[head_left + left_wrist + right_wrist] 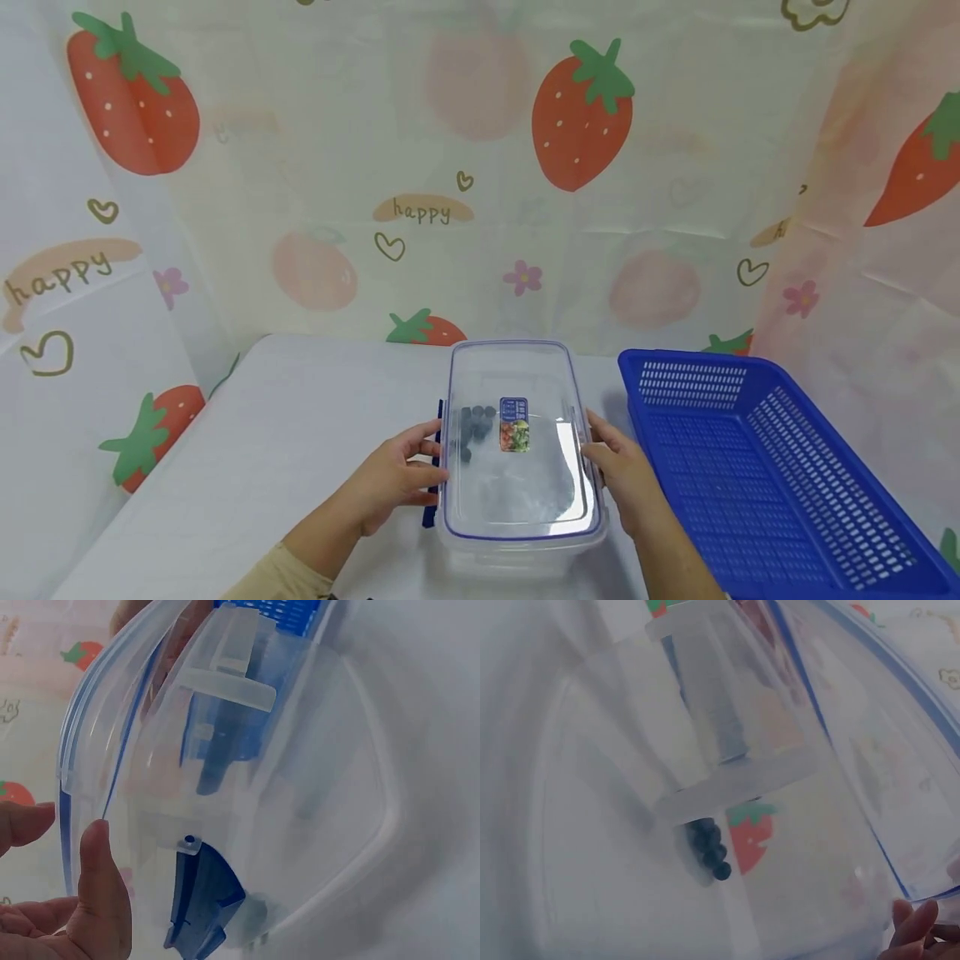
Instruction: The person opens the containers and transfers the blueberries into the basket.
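Note:
A clear plastic food box stands on the table, with its transparent, blue-lined lid over the top. Several small dark round fruits, like blueberries, lie inside toward the left. My left hand holds the lid's left edge, thumb near the rim. On the opposite edge, my right hand grips with the thumb on top and fingers along the side. A dark blue clasp hangs unfastened on the left side. A printed label shows on the lid.
A large blue plastic basket stands right of the box, close to my right forearm. White cloth covers the table. A strawberry-patterned curtain encloses the back and sides.

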